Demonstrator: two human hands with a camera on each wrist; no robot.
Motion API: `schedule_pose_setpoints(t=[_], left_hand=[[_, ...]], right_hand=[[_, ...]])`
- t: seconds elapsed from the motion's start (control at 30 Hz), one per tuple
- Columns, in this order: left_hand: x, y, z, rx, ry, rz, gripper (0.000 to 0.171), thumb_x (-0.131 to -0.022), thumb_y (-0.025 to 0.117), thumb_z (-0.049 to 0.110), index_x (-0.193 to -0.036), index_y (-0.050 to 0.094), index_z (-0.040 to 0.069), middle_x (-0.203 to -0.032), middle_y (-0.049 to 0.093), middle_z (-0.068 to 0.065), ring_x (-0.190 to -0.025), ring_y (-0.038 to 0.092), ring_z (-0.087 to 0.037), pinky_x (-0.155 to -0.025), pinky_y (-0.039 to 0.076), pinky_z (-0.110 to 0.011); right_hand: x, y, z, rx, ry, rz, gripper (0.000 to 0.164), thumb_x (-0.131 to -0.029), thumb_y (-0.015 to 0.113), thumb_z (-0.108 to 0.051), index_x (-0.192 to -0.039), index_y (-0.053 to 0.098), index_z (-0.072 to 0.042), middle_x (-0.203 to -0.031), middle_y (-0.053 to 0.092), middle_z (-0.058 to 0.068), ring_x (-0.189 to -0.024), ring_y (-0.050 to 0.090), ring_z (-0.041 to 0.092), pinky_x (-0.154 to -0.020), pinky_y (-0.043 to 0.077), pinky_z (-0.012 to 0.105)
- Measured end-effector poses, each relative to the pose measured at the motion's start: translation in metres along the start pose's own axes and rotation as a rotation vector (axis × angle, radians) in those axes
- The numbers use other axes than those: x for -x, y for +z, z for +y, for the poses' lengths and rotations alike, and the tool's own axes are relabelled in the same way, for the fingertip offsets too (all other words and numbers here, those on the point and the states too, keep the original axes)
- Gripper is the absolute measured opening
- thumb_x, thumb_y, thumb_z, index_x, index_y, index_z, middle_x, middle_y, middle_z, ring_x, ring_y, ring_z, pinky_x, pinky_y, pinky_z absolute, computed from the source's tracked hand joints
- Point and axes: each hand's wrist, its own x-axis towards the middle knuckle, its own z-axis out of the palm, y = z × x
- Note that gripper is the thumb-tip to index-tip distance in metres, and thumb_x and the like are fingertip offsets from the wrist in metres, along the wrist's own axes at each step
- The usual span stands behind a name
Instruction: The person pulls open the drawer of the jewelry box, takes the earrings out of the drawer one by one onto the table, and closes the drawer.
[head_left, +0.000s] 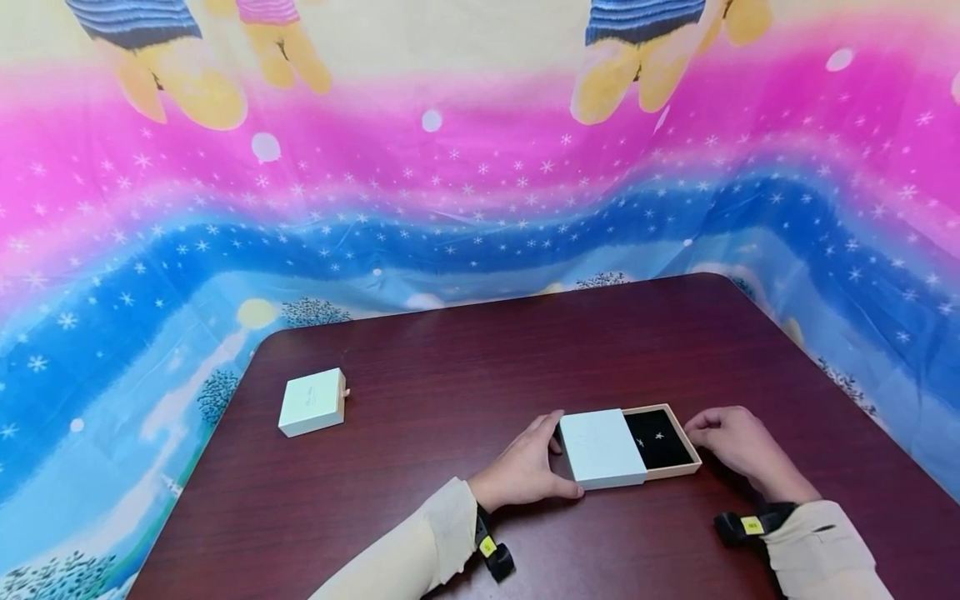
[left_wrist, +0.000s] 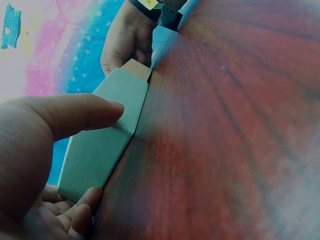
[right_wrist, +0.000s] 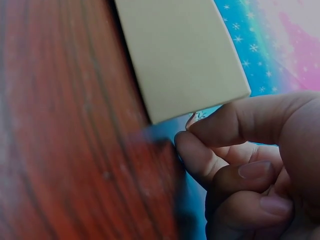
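A white cardboard box sleeve point(head_left: 603, 450) lies on the table with its drawer point(head_left: 679, 472) slid partly out to the right. Black padding point(head_left: 670, 454) fills the drawer and carries small star-shaped jewelry pieces point(head_left: 659, 436). My left hand point(head_left: 521, 471) grips the sleeve from its left end, thumb along the near side and fingers at the far side. Off the drawer's right end, my right hand point(head_left: 738, 442) pinches a small ribbon pull point(right_wrist: 190, 121) between thumb and index finger. Its other fingers are curled in.
A smaller pale box point(head_left: 313, 400) with a little tab on its right side stands at the left of the dark red wooden table point(head_left: 450, 367). Behind the table hangs a printed pink and blue cloth point(head_left: 480, 183). Black straps with cameras sit on both wrists.
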Motion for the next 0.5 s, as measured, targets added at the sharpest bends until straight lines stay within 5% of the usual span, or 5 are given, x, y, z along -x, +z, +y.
schedule_pose_setpoints(t=[0.5], left_hand=[[-0.0003,0.0011,-0.0001,0.008,0.004,0.001,0.109,-0.066,0.088,0.041,-0.153,0.028,0.011,-0.106,0.051,0.014,-0.092,0.052,0.001,-0.087,0.043,-0.024]], right_hand=[[0.0005,0.0006,0.0047,-0.045,0.010,0.010,0.015,-0.090,0.063,-0.014,-0.094,0.074,-0.004,-0.095,0.067,0.009,-0.078,0.051,0.019,-0.064,0.041,0.033]])
